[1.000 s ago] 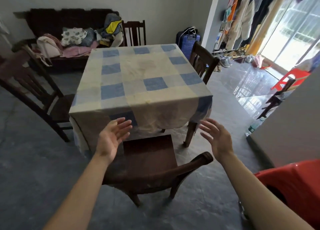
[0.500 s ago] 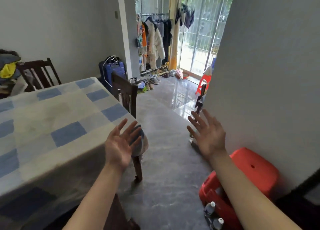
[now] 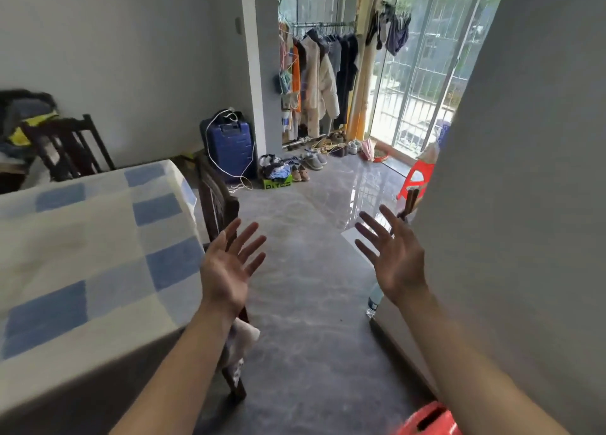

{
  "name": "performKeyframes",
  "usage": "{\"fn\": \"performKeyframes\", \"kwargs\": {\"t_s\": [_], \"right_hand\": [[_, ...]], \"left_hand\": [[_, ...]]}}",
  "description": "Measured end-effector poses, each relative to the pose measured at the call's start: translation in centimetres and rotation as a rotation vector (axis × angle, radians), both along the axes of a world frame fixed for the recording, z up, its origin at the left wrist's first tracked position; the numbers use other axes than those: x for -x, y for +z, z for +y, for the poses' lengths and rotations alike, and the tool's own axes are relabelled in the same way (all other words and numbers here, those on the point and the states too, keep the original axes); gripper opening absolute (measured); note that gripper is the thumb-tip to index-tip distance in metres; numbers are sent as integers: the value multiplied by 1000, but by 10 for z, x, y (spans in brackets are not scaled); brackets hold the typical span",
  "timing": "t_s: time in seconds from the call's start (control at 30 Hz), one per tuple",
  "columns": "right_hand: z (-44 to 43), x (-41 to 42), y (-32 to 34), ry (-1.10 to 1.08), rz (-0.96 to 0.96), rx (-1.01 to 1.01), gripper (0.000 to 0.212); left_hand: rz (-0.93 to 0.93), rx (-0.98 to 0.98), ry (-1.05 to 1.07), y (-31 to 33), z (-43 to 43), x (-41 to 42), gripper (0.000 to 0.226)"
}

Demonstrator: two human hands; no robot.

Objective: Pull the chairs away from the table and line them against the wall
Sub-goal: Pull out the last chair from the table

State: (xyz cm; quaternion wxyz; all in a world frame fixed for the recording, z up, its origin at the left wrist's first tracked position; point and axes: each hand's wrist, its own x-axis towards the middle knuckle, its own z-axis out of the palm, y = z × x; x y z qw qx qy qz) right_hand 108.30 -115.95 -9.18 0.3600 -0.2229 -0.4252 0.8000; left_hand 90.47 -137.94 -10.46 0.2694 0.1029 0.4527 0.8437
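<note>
Grey wall [image 3: 524,172] on your right, checked-cloth worktop [image 3: 98,254] on your left.
Your near chair [image 3: 216,201] stands tucked at the worktop's right edge, your far chair [image 3: 69,146] at its back edge; your left grip [image 3: 226,270] and right grip [image 3: 393,260] hover above the floor [image 3: 311,336], fingers spread, holding nothing.

Lived-in home (clothes rack [image 3: 323,83], shoes [image 3: 306,167])

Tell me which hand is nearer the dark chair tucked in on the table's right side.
Left. The left hand is raised open right by the dark chair; the right hand is farther off across the floor, next to the grey wall.
</note>
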Motion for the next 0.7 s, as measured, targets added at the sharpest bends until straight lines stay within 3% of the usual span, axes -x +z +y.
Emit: {"fn": "performKeyframes", "kwargs": {"t_s": [0.23, 0.43, 0.7], "right_hand": [[104, 154, -20, 140, -67, -41, 45], [172, 340, -26, 295, -127, -112, 48], [209, 583, -27, 571, -169, -160, 37]], "left_hand": [[26, 75, 259, -38, 67, 124, 43], [-46, 75, 428, -65, 114, 260, 40], [-76, 114, 668, -70, 128, 386, 42]]}}
